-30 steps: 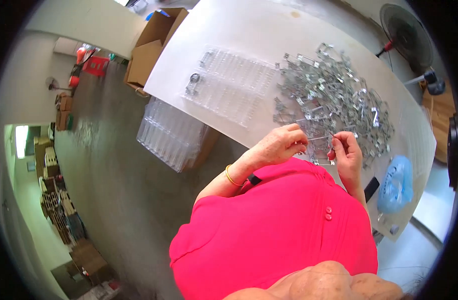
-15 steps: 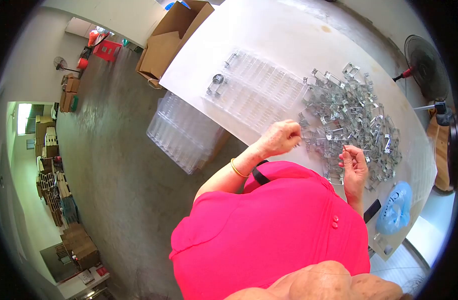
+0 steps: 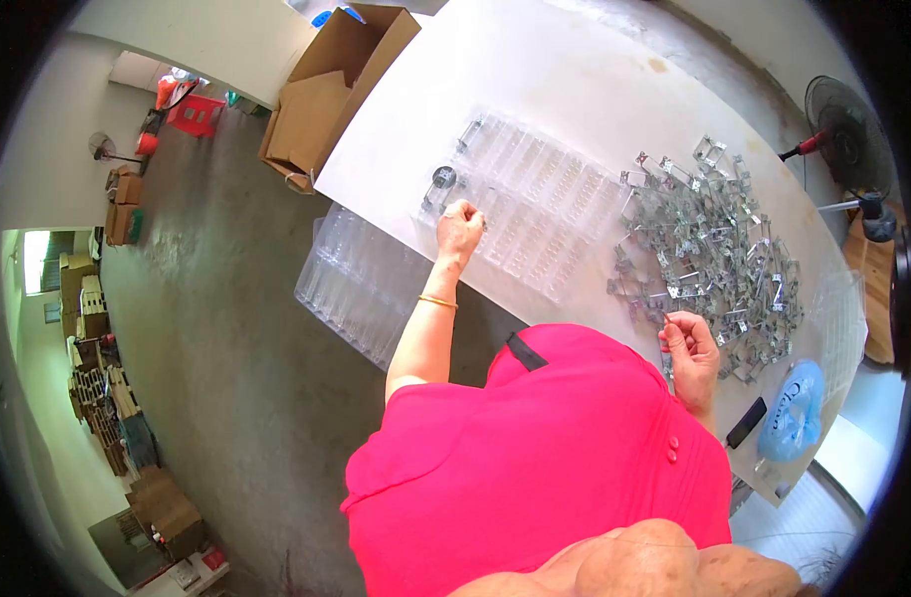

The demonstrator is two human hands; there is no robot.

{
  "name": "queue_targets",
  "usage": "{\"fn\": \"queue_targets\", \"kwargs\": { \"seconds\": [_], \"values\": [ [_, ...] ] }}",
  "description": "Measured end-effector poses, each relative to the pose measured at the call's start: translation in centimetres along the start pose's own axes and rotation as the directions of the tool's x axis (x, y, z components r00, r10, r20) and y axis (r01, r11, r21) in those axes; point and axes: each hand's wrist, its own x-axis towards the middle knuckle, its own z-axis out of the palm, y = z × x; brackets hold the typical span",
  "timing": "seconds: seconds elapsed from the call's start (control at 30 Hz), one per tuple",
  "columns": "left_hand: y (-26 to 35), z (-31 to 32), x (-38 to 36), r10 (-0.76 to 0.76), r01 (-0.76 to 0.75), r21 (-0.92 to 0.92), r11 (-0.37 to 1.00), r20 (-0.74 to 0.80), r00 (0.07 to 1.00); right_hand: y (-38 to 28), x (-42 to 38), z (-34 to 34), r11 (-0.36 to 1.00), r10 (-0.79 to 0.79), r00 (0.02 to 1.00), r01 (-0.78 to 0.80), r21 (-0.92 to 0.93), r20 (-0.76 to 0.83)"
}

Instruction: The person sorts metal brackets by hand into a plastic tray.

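Note:
My left hand [image 3: 459, 235], fingers pinched, is over the left end of a clear plastic tray [image 3: 545, 214] with rows of narrow slots. A bit of a small metal part [image 3: 484, 226] shows at its fingertips. Close beyond it on the tray sits a round dark piece [image 3: 443, 178], and another metal piece [image 3: 469, 135] lies in the far left slot. My right hand [image 3: 692, 356] is at the near left edge of a heap of metal brackets [image 3: 709, 239]. Its thumb and forefinger are pressed together; what they hold is too small to make out.
An open cardboard box [image 3: 316, 109] stands past the table's left edge. Stacked clear trays [image 3: 361, 284] are below that edge. A phone [image 3: 746, 423] and a blue plastic bag [image 3: 794, 410] lie at the right, with more clear plastic [image 3: 841, 308] behind. A fan [image 3: 845, 134] stands beyond.
My left hand has moved left from beside the bracket heap to the left end of the tray. My right hand has shifted slightly toward me, still pinched.

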Motion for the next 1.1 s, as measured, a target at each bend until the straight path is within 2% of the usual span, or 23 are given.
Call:
{"fn": "queue_targets", "kwargs": {
  "seconds": [0.2,0.23,0.27,0.33,0.37,0.7,1.1],
  "values": [
    [-1.1,1.4,8.9,0.031,-0.008,0.125,0.992,-0.191,0.981,-0.6,-0.5,1.3,0.998,0.062,0.997,-0.062,-0.009,-0.044],
    [-0.7,1.4,10.2,-0.013,0.021,0.080,0.997,-0.107,0.994,-0.6,-0.6,1.4,0.997,0.079,0.995,-0.080,-0.004,-0.061],
    [-1.0,2.2,11.5,-0.009,0.016,0.075,0.997,-0.101,0.995,-0.7,-0.8,1.5,0.995,0.097,0.992,-0.097,0.001,-0.079],
    [-2.5,4.1,13.8,0.100,-0.041,0.251,0.967,-0.227,0.969,-0.9,-0.9,1.6,0.993,0.118,0.989,-0.118,0.003,-0.092],
    [-1.7,4.0,14.0,0.015,0.029,0.228,0.973,-0.186,0.982,-1.0,-1.0,1.7,0.992,0.127,0.986,-0.128,-0.009,-0.104],
    [-0.8,5.6,17.1,-0.008,0.041,0.385,0.922,-0.087,0.996,-1.1,-1.8,2.3,0.978,0.205,0.967,-0.207,0.004,-0.152],
    [-0.2,6.2,17.7,-0.074,0.108,0.505,0.856,-0.086,0.994,-1.0,-2.3,2.6,0.973,0.228,0.961,-0.228,0.019,-0.157]
  ]
}}
